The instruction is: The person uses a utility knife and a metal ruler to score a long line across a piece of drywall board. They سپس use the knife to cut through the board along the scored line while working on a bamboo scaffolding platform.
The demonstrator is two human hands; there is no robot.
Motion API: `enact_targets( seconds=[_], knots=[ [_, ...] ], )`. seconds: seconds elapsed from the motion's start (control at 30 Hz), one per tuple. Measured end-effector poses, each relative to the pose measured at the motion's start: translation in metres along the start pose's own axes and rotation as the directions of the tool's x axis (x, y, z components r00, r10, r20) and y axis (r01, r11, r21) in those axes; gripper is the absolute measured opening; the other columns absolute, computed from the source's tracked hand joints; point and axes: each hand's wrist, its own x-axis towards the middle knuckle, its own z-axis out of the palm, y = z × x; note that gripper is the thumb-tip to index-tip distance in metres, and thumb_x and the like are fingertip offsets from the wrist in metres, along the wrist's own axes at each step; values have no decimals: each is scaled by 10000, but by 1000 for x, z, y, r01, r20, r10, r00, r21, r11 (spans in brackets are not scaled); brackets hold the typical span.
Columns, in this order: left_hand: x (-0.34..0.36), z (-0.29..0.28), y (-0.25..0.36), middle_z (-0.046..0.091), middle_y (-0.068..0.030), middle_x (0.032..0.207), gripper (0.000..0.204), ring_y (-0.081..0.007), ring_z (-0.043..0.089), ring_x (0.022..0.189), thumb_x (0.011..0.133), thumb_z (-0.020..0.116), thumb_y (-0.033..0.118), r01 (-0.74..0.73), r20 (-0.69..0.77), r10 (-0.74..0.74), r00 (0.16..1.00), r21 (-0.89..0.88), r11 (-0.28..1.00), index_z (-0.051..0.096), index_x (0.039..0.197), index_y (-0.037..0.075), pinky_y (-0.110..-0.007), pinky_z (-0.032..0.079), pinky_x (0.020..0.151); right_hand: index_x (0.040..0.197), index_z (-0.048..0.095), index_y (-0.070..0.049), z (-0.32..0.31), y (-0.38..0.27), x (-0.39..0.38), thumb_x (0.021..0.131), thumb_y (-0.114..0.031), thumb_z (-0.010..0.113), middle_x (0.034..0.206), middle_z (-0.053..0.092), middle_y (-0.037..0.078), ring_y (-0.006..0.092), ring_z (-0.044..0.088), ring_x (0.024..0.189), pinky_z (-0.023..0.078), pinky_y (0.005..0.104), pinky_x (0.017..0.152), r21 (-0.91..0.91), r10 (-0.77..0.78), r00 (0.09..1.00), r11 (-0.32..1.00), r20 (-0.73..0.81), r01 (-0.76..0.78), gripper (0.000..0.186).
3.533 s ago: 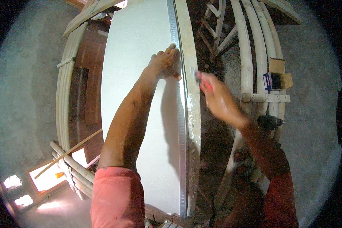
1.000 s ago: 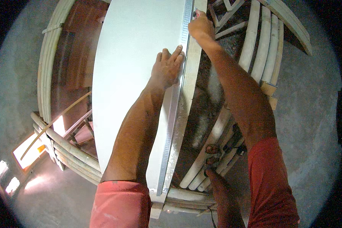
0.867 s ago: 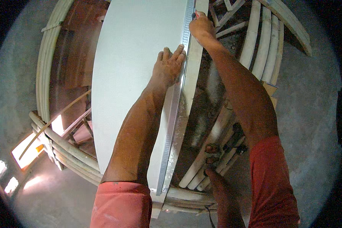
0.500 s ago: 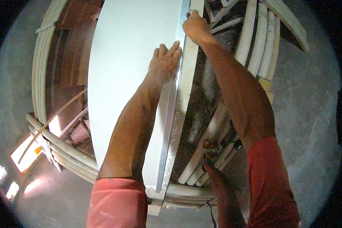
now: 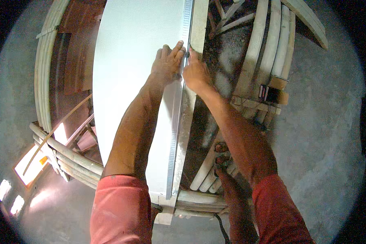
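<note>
A large white board [image 5: 130, 73] lies in front of me, with a long slotted metal strip [image 5: 173, 156] running lengthwise along its right side. My left hand [image 5: 166, 63] lies on the board and the strip, fingers stretched forward and the fingertips pressing on the metal. Close beside it on the right, my right hand [image 5: 196, 73] is closed around a small dark tool [image 5: 187, 53] at the strip's right edge. Most of that tool is hidden by the fingers, so its exact kind does not show.
A pale wooden beam [image 5: 198, 34] runs under the board's right edge. Bamboo poles [image 5: 268, 40] form a frame at the right, and more bamboo [image 5: 75, 160] crosses at lower left. A small box [image 5: 277, 96] sits on the right poles. My bare foot [image 5: 220, 153] rests on poles below.
My right hand has come down along the strip toward me, from well beyond my left hand to right beside it. My left hand keeps its place on the strip.
</note>
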Motion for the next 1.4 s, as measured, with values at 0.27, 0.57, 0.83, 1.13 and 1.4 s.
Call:
enact_targets(
  seconds=[0.27, 0.57, 0.83, 1.13, 1.4],
  knots=[
    [0, -12, 1, 215, -81, 1570, 1012, -431, 341, 1316, 565, 871, 282, -33, 71, 41, 997, -110, 993, 348, 1416, 122, -518, 336, 1082, 1435, 342, -115, 35, 39, -95, 904, -19, 452, 1272, 542, 236, 418, 572, 1101, 446, 495, 951, 240, -72, 997, 968, 9, 67, 550],
    [3, -23, 8, 236, -57, 1558, 1033, -370, 345, 1304, 612, 856, 384, 12, 129, -20, 991, 62, 998, 311, 1453, 128, -450, 323, 1097, 1376, 396, 13, -16, 57, -17, 923, 78, 410, 1334, 522, 221, 305, 500, 1262, 377, 369, 1075, 564, -233, 916, 730, -326, 386, 458],
    [4, -27, 9, 171, -48, 1583, 1074, -430, 289, 1359, 569, 881, 333, 46, 164, -40, 986, -35, 998, 302, 1449, 126, -515, 294, 1122, 1310, 512, -74, -54, -1, 165, 864, -97, 553, 1262, 597, 167, 316, 590, 1139, 457, 392, 971, 218, -194, 933, 939, -304, 266, 449],
    [2, -27, 12, 223, -33, 1563, 1057, -374, 291, 1361, 583, 884, 368, 69, 163, -74, 984, 33, 997, 320, 1449, 148, -465, 305, 1127, 1319, 475, -34, -40, -6, 190, 840, -162, 547, 1165, 633, 223, 359, 619, 1082, 481, 440, 947, 192, -234, 945, 941, -229, 279, 501],
    [2, -18, 8, 242, -52, 1554, 1030, -360, 358, 1287, 577, 882, 344, 24, 63, -26, 998, 32, 999, 341, 1428, 133, -463, 351, 1067, 1370, 457, -70, -58, -39, 161, 856, -125, 486, 1218, 594, 266, 375, 604, 1121, 496, 421, 946, -65, -133, 984, 990, -120, 126, 517]
  ],
)
